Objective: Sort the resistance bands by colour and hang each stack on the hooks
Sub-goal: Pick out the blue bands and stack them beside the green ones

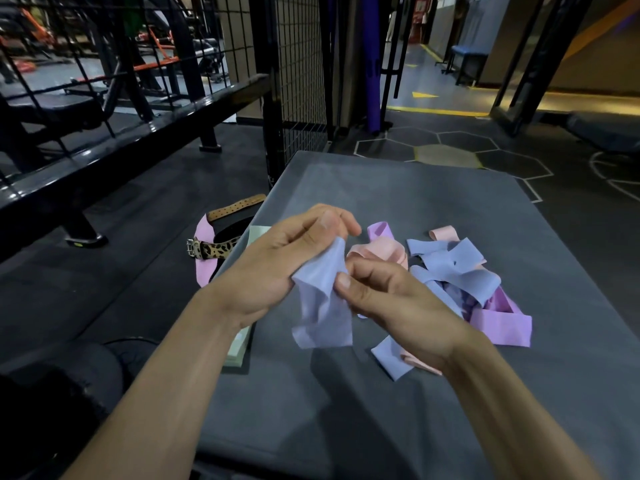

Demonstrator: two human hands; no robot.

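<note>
Both hands hold one pale blue resistance band (323, 306) above the grey platform (346, 410). My left hand (277, 268) grips its upper left part and my right hand (391, 299) pinches its right edge. To the right lies a tangled pile: blue bands (450, 268), a peach band (381, 252) and purple bands (498, 323). A small purple loop (379, 232) sits behind the peach one. Another blue piece (389, 356) lies under my right wrist. A pale green stack (239, 348) rests at the platform's left edge. No hooks are visible.
A pink band (204, 254), a leopard-print belt (211, 249) and a tan leather belt (235, 206) lie on the dark floor to the left. A black metal rack (138, 133) and a wire mesh panel (298, 81) stand behind.
</note>
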